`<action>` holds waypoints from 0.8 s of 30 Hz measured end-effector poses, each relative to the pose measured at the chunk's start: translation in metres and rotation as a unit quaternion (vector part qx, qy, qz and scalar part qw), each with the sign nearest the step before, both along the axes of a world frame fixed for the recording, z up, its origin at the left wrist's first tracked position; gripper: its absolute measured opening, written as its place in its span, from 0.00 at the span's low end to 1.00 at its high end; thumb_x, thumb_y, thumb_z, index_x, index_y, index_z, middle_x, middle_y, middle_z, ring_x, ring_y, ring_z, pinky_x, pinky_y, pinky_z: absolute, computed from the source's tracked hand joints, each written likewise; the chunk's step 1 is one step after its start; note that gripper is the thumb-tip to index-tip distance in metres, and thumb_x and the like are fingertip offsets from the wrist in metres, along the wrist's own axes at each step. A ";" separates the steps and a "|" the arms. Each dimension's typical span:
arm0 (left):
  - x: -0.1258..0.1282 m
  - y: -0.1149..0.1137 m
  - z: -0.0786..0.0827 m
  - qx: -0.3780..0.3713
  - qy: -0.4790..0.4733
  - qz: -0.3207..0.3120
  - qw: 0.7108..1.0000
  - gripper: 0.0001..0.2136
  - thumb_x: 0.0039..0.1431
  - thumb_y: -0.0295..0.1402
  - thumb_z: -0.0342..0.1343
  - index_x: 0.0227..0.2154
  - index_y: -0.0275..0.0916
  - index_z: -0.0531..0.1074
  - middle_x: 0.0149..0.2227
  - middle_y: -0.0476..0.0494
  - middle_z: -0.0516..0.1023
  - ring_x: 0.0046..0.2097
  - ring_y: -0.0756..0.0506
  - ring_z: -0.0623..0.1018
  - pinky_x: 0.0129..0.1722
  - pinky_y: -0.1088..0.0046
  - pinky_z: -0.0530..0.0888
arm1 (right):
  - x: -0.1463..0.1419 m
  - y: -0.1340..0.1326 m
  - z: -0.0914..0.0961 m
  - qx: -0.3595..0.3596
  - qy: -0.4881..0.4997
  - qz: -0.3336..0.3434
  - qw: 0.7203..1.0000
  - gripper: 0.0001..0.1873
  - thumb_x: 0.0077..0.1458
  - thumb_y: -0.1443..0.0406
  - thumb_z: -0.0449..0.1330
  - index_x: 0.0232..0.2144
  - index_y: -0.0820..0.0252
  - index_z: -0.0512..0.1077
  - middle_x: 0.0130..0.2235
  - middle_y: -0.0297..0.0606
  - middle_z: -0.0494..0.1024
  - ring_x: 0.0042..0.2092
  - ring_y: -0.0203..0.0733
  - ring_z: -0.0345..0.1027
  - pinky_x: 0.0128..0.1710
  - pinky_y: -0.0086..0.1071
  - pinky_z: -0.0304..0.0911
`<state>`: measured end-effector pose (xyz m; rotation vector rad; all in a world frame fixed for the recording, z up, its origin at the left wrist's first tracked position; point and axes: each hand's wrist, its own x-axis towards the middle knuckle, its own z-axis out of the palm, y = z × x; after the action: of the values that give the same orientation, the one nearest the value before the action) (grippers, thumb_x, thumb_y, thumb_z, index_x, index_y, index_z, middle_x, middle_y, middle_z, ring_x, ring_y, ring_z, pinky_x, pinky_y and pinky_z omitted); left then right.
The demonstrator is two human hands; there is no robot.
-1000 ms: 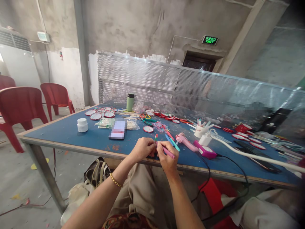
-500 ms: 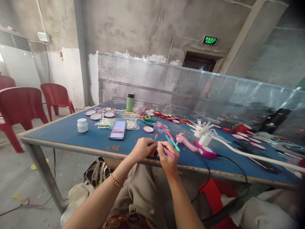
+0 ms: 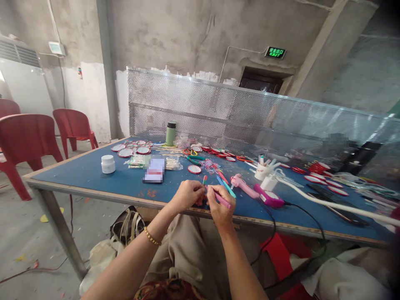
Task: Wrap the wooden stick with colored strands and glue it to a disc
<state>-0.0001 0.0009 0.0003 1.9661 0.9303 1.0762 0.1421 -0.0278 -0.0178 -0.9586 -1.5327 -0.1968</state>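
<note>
At the table's front edge my two hands meet. My right hand [image 3: 221,204] is closed around a pink pen [image 3: 223,200], whose tip points toward my left hand. My left hand [image 3: 190,194] has its fingers pinched together beside the pen tip; a small stick with red and green on it [image 3: 204,180] stands up just behind the fingers, and whether they grip it is hidden. Blue and teal pens [image 3: 226,186] lie on the table right behind my right hand. A pink glue-gun-like tool [image 3: 243,186] rests farther right.
On the blue table [image 3: 78,177] stand a white jar [image 3: 108,164], a green bottle [image 3: 170,134] and a cup of sticks [image 3: 261,170]. A phone [image 3: 154,170], round red-rimmed discs [image 3: 194,169], pliers [image 3: 196,158] and a purple device [image 3: 271,197] lie around. A white cable [image 3: 325,202] crosses the right side.
</note>
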 end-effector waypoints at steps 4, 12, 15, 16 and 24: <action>0.000 0.000 0.000 0.005 0.003 0.002 1.000 0.13 0.58 0.35 0.49 0.20 0.38 0.68 0.18 0.50 0.75 0.23 0.51 0.74 0.28 0.79 0.68 | -0.001 0.000 0.001 0.000 -0.018 0.004 1.000 0.10 0.62 0.63 0.57 0.28 0.58 0.71 0.23 0.33 0.75 0.23 0.36 0.70 0.25 0.29 0.64; 0.000 0.001 -0.001 0.017 0.004 0.005 1.000 0.13 0.58 0.34 0.49 0.20 0.38 0.68 0.18 0.50 0.75 0.23 0.51 0.74 0.27 0.79 0.68 | -0.001 0.001 0.001 0.007 -0.027 0.001 1.000 0.10 0.62 0.64 0.57 0.28 0.59 0.71 0.23 0.33 0.75 0.22 0.36 0.69 0.26 0.29 0.64; 0.000 0.001 -0.001 0.014 0.003 0.001 1.000 0.13 0.58 0.34 0.49 0.20 0.38 0.69 0.18 0.51 0.75 0.23 0.51 0.74 0.27 0.79 0.68 | 0.000 0.001 0.000 0.012 -0.022 -0.005 1.000 0.10 0.62 0.64 0.57 0.27 0.59 0.71 0.23 0.33 0.75 0.22 0.36 0.69 0.26 0.29 0.64; -0.001 0.001 -0.001 0.012 0.001 -0.002 1.000 0.13 0.58 0.35 0.49 0.20 0.38 0.69 0.18 0.51 0.75 0.23 0.51 0.74 0.28 0.79 0.68 | 0.000 0.001 0.000 0.012 -0.017 -0.007 1.000 0.10 0.62 0.64 0.57 0.28 0.59 0.71 0.23 0.33 0.75 0.22 0.36 0.69 0.26 0.29 0.64; -0.001 0.000 0.001 0.004 0.001 -0.002 1.000 0.13 0.59 0.36 0.50 0.21 0.38 0.70 0.19 0.50 0.75 0.23 0.51 0.74 0.28 0.79 0.69 | -0.001 -0.001 0.001 0.007 -0.008 -0.008 1.000 0.10 0.62 0.63 0.57 0.27 0.58 0.71 0.23 0.33 0.75 0.22 0.36 0.70 0.25 0.29 0.64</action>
<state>-0.0009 0.0006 0.0011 1.9753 0.9243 1.0789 0.1413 -0.0283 -0.0169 -0.9616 -1.5360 -0.2269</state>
